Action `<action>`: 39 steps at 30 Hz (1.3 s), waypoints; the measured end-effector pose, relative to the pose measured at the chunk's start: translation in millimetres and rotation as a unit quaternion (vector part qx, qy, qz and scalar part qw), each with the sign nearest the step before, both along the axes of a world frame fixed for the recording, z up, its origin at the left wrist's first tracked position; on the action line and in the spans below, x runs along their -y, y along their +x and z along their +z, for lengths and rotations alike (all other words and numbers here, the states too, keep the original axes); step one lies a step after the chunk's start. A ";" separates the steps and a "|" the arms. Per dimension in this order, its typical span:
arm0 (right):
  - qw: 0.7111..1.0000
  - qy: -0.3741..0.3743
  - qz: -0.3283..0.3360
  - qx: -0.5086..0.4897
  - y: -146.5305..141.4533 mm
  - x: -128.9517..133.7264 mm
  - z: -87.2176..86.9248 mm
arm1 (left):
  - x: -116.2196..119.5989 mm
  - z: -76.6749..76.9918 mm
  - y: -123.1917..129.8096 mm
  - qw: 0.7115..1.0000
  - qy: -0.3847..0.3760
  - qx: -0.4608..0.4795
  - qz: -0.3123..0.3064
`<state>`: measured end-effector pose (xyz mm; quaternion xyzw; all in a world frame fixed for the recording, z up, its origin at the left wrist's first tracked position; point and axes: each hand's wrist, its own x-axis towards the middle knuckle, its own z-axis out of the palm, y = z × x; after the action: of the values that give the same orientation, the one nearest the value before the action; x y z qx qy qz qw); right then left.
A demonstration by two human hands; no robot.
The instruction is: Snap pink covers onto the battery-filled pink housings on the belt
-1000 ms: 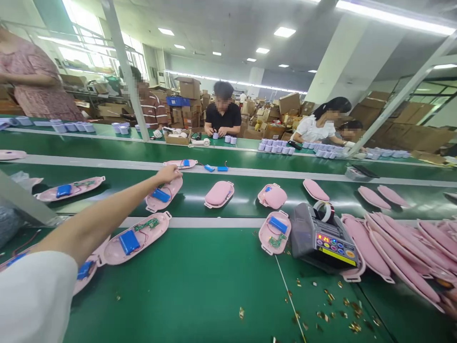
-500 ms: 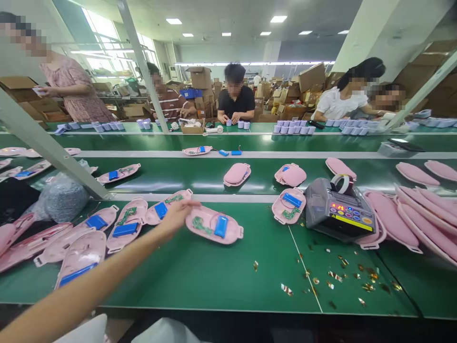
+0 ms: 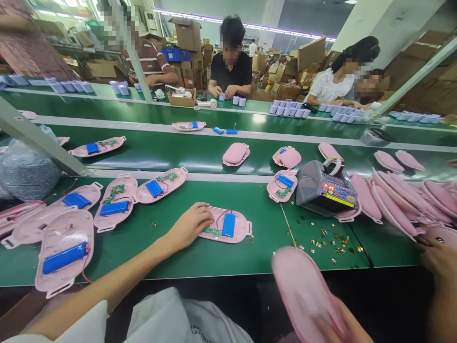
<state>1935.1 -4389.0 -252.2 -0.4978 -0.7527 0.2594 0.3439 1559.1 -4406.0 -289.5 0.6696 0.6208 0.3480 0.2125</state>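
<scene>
My left hand (image 3: 194, 223) grips the left end of an oblong pink plastic shell (image 3: 240, 216) lying open side up on the green bench. In this shell are a blue battery pack (image 3: 228, 224) and a green circuit board, partly hidden by my fingers. At the bottom right, my right hand (image 3: 348, 324) holds a smooth pink shell cover (image 3: 300, 281), tilted over the bench's front edge and blurred by motion. Left of my left arm lie several similar open shells (image 3: 116, 202) with blue batteries and boards.
A grey tape dispenser (image 3: 323, 188) with a lit display stands right of centre. Scraps of brown tape (image 3: 335, 243) litter the bench before it. Pink covers (image 3: 396, 200) pile up at right, where another person's hand (image 3: 441, 257) reaches in. Several people sit across the line.
My left hand has drawn the open shell toward me and slightly right. My right hand has come into view with a pink cover. The view has tilted down.
</scene>
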 end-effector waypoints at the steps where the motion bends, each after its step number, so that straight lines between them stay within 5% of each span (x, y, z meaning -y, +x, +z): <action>1: 0.999 -0.028 0.026 0.004 -15.9 -11.1 0.0 | 0.0 -1.0 -0.7 0.999 -0.001 0.034 0.028; 6: 0.953 -0.235 0.185 -0.045 -124.9 -74.4 -3.6 | 10.0 -0.5 -1.2 0.968 0.006 0.191 0.163; 8: 0.943 -0.274 0.120 -0.144 -164.0 -82.6 -8.1 | 13.5 1.6 1.4 0.956 0.024 0.237 0.174; 11: 0.889 -0.327 -0.007 -0.320 -201.3 -75.9 -17.5 | 17.2 2.7 6.2 0.947 0.058 0.254 0.187; 13: 0.867 -0.340 -0.028 -0.363 -215.0 -66.9 -24.0 | 20.0 2.1 9.4 0.950 0.078 0.237 0.187; 20: 0.947 -0.167 -0.039 -0.271 -242.1 -37.4 -39.6 | 22.6 1.5 15.2 0.942 0.204 0.124 0.234; 25: 0.913 -0.211 0.004 -0.350 -254.2 -14.9 -38.1 | 13.0 -3.9 19.7 0.922 0.238 0.237 0.194; 30: 0.898 -0.227 -0.022 -0.377 -263.0 -6.5 -40.5 | 7.1 -7.4 16.7 0.823 0.114 0.525 0.186; 35: 0.898 -0.301 0.004 -0.320 -242.0 -28.6 -39.5 | 8.1 -6.8 4.1 0.832 -0.001 0.544 0.111; 37: 0.933 -0.229 0.016 -0.277 -225.7 -44.8 -30.3 | 8.4 -6.4 2.3 0.838 -0.009 0.535 0.111; 39: 0.981 -0.058 0.020 -0.185 -212.0 -61.5 -14.4 | 7.9 -6.0 1.9 0.841 -0.010 0.530 0.109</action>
<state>1723.1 -4327.5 -266.6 -0.4454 -0.6695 0.3969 0.4425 1561.0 -4413.9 -295.5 0.3091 0.4858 0.6642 0.4768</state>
